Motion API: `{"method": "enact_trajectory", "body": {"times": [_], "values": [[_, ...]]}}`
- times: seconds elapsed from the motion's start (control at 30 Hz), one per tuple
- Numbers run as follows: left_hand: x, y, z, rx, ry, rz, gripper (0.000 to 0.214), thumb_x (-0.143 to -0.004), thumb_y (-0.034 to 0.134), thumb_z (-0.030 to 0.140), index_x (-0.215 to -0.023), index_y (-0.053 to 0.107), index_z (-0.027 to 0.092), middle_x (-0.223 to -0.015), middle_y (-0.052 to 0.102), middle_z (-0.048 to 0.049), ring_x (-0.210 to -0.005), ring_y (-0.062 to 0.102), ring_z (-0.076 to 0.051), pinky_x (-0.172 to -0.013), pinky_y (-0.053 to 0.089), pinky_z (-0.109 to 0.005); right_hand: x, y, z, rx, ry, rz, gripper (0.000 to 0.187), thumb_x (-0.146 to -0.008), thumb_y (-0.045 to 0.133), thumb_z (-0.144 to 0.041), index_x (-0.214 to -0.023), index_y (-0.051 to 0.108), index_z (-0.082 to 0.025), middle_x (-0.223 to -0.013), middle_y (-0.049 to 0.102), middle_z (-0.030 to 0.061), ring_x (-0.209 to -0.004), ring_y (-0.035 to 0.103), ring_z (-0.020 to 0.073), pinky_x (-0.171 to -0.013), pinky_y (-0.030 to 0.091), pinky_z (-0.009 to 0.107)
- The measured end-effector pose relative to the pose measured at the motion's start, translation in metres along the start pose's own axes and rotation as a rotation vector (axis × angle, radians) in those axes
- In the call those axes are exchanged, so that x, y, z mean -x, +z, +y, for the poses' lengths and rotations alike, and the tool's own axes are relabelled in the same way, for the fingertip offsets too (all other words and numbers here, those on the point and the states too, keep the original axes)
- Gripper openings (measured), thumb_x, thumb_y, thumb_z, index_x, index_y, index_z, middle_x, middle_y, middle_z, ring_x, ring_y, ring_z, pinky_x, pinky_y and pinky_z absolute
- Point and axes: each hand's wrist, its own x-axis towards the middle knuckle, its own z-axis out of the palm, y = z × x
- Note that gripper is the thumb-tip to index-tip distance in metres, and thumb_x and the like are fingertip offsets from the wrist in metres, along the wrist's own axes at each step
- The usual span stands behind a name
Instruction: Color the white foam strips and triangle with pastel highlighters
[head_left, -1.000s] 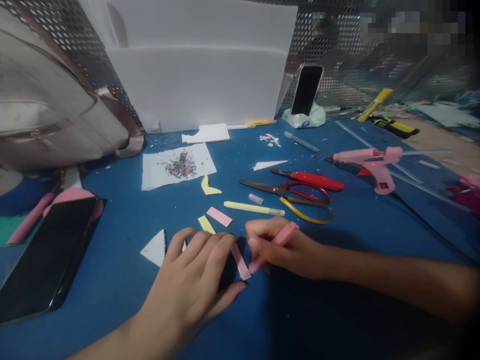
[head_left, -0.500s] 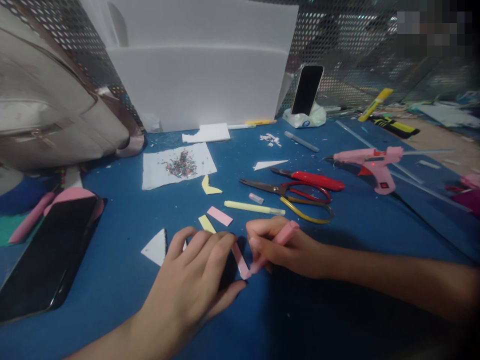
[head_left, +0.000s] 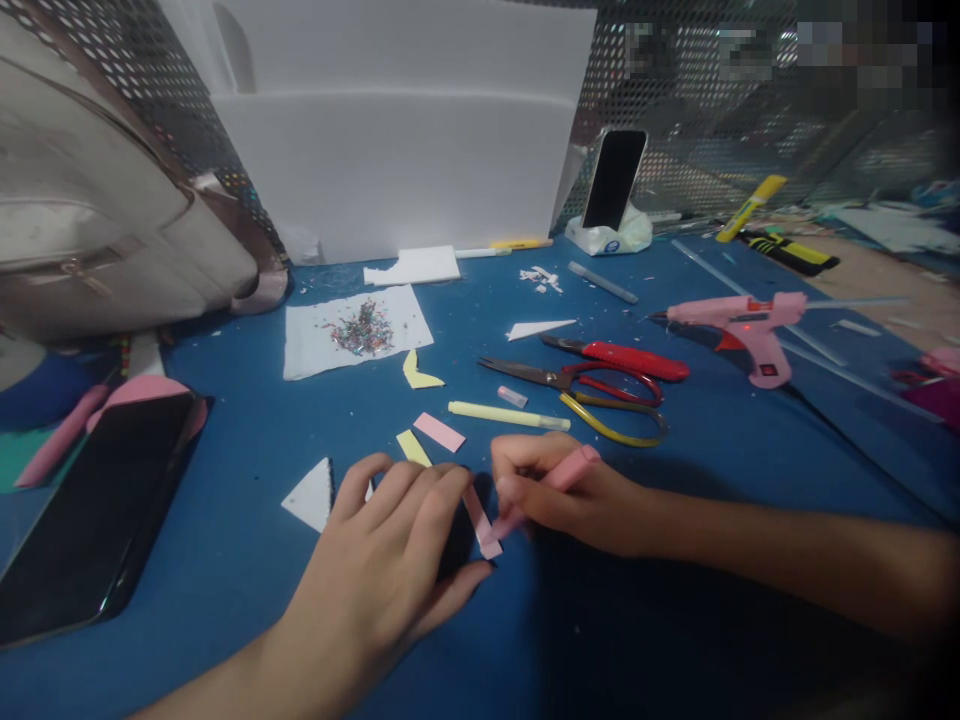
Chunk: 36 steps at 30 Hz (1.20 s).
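While left hand [head_left: 390,560] pins pink strip [head_left: 480,525] flat near table's [head_left: 225,560] front edge, right hand [head_left: 559,495] grips pink marker [head_left: 551,485], tip touching strip's lower end; marking apparently underway, extent not visible.

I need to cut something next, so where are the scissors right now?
In the head view the scissors lie on the blue table right of centre, beyond the right hand, between the red cutter and the yellow pen.

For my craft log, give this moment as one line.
left hand: pressing pink strip flat | right hand: holding pink marker, tip on strip | surface: blue table
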Motion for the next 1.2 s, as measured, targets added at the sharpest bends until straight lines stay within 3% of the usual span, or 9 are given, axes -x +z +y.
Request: {"method": "enact_trajectory", "body": {"times": [0.17, 0.3, 0.63, 0.73, 0.87, 1.0, 1.13, 1.2], "values": [[0.0001, -0.0005, 0.0001, -0.025, 0.008, -0.004, 0.034, -0.096, 0.051, 0.036, -0.118, 0.048, 0.01, -0.103, 0.066, -0.0089, -0.089, 0.057, -0.023, -0.09, 0.031, -0.043, 0.0009, 0.0004, 0.0018, -0.028, 0.057, -0.023, 0.035, -0.098, 0.051, -0.036, -0.071, 0.057, -0.014, -0.063, 0.059, -0.0015, -0.054, 0.056, 0.0075, -0.047, 0.039, 0.017], [-0.0002, -0.0001, 0.0001, -0.02, -0.004, -0.006, 0.032, -0.096, 0.051, 0.036, -0.117, 0.049, 0.012, -0.101, 0.066, -0.0079, -0.088, 0.058, -0.023, -0.089, 0.032, -0.043, 0.0001, 0.0008, 0.0008, -0.006, 0.019, 0.018, 0.031, -0.096, 0.054, -0.034, -0.073, 0.058, -0.014, -0.068, 0.061, -0.0005, -0.06, 0.058, 0.0082, -0.053, 0.043, 0.018], [-0.0014, 0.0003, -0.0002, 0.0, 0.007, 0.009, 0.033, -0.095, 0.054, 0.033, -0.117, 0.049, 0.009, -0.102, 0.066, -0.0087, -0.087, 0.056, -0.023, -0.089, 0.031, -0.042, 0.0005, 0.001, 0.0005, 0.007, 0.047, -0.006, 0.036, -0.099, 0.048, -0.035, -0.07, 0.055, -0.014, -0.062, 0.056, -0.002, -0.053, 0.053, 0.0074, -0.047, 0.037, 0.018], [-0.0013, 0.0002, 0.0, 0.01, 0.003, 0.004, 0.034, -0.094, 0.056, 0.032, -0.117, 0.049, 0.009, -0.103, 0.065, -0.0087, -0.088, 0.056, -0.023, -0.09, 0.031, -0.043, 0.0004, 0.0004, 0.0013, 0.043, 0.025, 0.05, 0.035, -0.097, 0.052, -0.035, -0.069, 0.055, -0.014, -0.066, 0.057, -0.0013, -0.058, 0.054, 0.0078, -0.051, 0.04, 0.019], [-0.0013, 0.0005, -0.0004, 0.011, 0.011, 0.004, 0.034, -0.094, 0.056, 0.031, -0.118, 0.049, 0.008, -0.103, 0.065, -0.0091, -0.089, 0.056, -0.024, -0.09, 0.031, -0.043, -0.0001, 0.0003, 0.0009, 0.025, 0.063, -0.001, 0.038, -0.099, 0.048, -0.037, -0.069, 0.054, -0.014, -0.061, 0.056, -0.0016, -0.052, 0.054, 0.0076, -0.047, 0.038, 0.018], [-0.001, 0.0007, -0.0006, 0.009, 0.007, 0.009, 0.034, -0.094, 0.055, 0.033, -0.118, 0.049, 0.009, -0.103, 0.065, -0.0088, -0.088, 0.056, -0.024, -0.089, 0.031, -0.042, 0.0002, 0.0011, 0.0, 0.059, 0.025, 0.079, 0.037, -0.098, 0.051, -0.036, -0.068, 0.052, -0.014, -0.066, 0.056, -0.0011, -0.058, 0.055, 0.0075, -0.052, 0.04, 0.018], [-0.0012, 0.0011, -0.0005, 0.003, 0.006, 0.003, 0.035, -0.095, 0.054, 0.034, -0.118, 0.048, 0.009, -0.103, 0.065, -0.0089, -0.089, 0.056, -0.024, -0.09, 0.031, -0.043, 0.0009, 0.0015, 0.0002, 0.028, 0.049, 0.013, 0.039, -0.1, 0.046, -0.037, -0.068, 0.053, -0.015, -0.061, 0.055, -0.0018, -0.052, 0.052, 0.0072, -0.047, 0.038, 0.018], [-0.0012, 0.0013, -0.0004, 0.006, 0.0, -0.004, 0.035, -0.094, 0.055, 0.035, -0.117, 0.048, 0.009, -0.103, 0.065, -0.0086, -0.089, 0.056, -0.023, -0.09, 0.031, -0.042, 0.0011, 0.0015, 0.0001, 0.037, 0.042, 0.049, 0.038, -0.099, 0.049, -0.038, -0.068, 0.052, -0.015, -0.064, 0.054, -0.0015, -0.055, 0.053, 0.0075, -0.05, 0.04, 0.018]]}}
